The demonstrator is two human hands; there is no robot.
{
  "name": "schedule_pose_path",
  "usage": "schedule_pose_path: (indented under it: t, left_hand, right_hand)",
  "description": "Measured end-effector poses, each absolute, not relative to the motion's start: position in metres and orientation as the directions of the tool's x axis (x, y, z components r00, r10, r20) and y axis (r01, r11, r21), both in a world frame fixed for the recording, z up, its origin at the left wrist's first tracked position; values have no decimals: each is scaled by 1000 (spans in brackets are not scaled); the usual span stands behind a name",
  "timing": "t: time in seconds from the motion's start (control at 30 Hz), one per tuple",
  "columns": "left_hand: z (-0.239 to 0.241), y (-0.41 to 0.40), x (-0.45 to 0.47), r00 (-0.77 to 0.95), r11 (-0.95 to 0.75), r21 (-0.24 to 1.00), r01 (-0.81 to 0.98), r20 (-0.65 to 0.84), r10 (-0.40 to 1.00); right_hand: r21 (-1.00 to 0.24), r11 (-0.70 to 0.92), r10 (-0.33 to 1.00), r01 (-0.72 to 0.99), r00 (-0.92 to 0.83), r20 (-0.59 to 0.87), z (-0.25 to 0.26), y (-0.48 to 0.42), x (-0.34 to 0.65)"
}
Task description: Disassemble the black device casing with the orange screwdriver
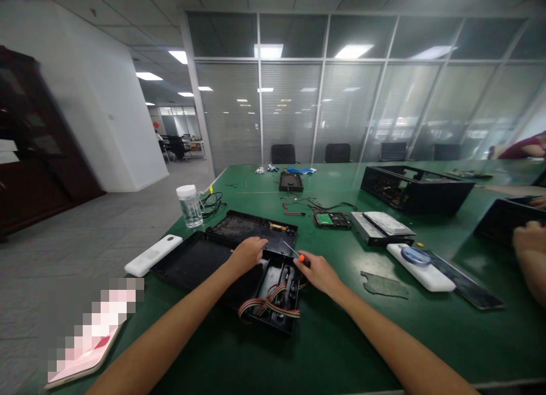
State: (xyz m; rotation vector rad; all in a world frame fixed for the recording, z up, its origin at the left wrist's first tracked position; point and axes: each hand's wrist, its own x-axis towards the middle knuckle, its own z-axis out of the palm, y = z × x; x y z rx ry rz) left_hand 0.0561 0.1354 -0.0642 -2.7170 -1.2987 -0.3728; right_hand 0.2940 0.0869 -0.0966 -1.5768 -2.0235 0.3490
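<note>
An opened black case (183,264) lies on the green table in front of me, its two halves side by side. Striped ribbon cables (256,307) curl out of the compartment at its near right end. My left hand (247,257) is closed in a pinch over the middle of the case; whatever its fingertips hold is too small to make out. In my right hand (319,273) is a screwdriver (303,260) with an orange and black handle. Its thin shaft points up and left, above the right end of the case and apart from my left fingertips.
A water bottle (190,206) and a white device (154,255) stand left of the case. To the right lie a circuit board (330,219), a metal drive (375,227), another white device (420,267) and a computer case (412,190). Another person's hand (531,241) is at far right.
</note>
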Motion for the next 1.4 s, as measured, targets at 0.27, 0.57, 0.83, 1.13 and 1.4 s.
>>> schedule_pose_path:
  t: [0.27,0.57,0.83,1.13,1.4]
  left_hand:
    - [-56,132,89,855,-873,158,461,182,485]
    - [-80,125,95,817,-833,188,521,172,550]
    - [-78,126,90,857,-863,278,421,188,479]
    - [-80,127,91,854,-892,186,412,261,449]
    - [-84,127,95,842,-882,173,439,264,471]
  right_hand:
    - [-636,202,916,745,86,392,-80,112,346]
    - [-585,224,943,779,-21,333,-82,107,339]
    - [-697,212,969,684,-54,242,-93,110,346]
    - [-867,301,926,397,95,365,-60,102,355]
    - [-821,388,870,419,128,477,-58,95,348]
